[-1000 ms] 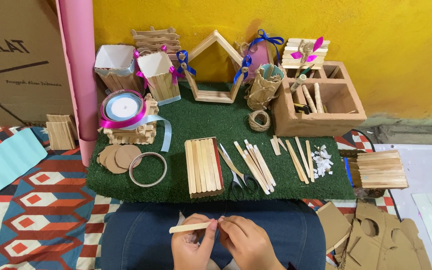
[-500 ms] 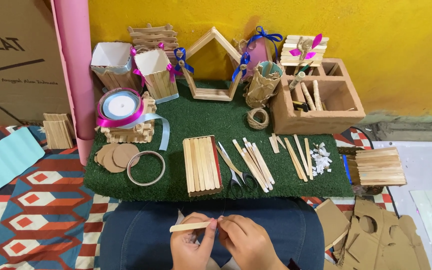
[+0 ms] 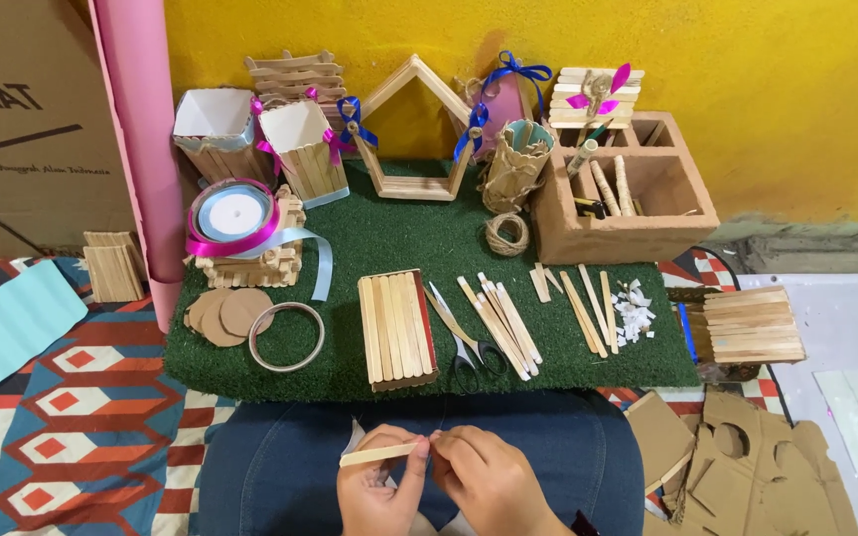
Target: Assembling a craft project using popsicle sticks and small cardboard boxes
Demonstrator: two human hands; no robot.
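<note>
At far left a cardboard box (image 3: 22,119) and a pink roll (image 3: 136,139) stand against the yellow wall, with a small stack of sticks (image 3: 111,266) on the patterned mat (image 3: 71,437); on the green turf (image 3: 389,238) come two stick cups (image 3: 260,144), a ribbon spool (image 3: 233,213), cardboard discs (image 3: 222,313) and a ring (image 3: 286,336); then a flat bundle of sticks (image 3: 396,328), scissors (image 3: 461,342), loose sticks (image 3: 499,323), a house frame (image 3: 415,134), a twine ball (image 3: 505,233) and a partitioned box (image 3: 628,194); further right lie a stick panel (image 3: 752,325) and cut cardboard (image 3: 757,457).

Low in the view, over the lap, the left hand (image 3: 379,486) pinches one stick (image 3: 379,455) near its middle, thumb over and fingers under; the right hand (image 3: 484,476) has its fingertips pressed on the stick's right end, and whether they pinch something small there I cannot tell.

Against the earlier views little has changed: the stick lies at the same level and tilt, both hands keep their grip, and nothing on the turf has moved; only the camera has drifted a touch; so the work reads as fine fiddling at the stick's end, held steady rather than advanced.
</note>
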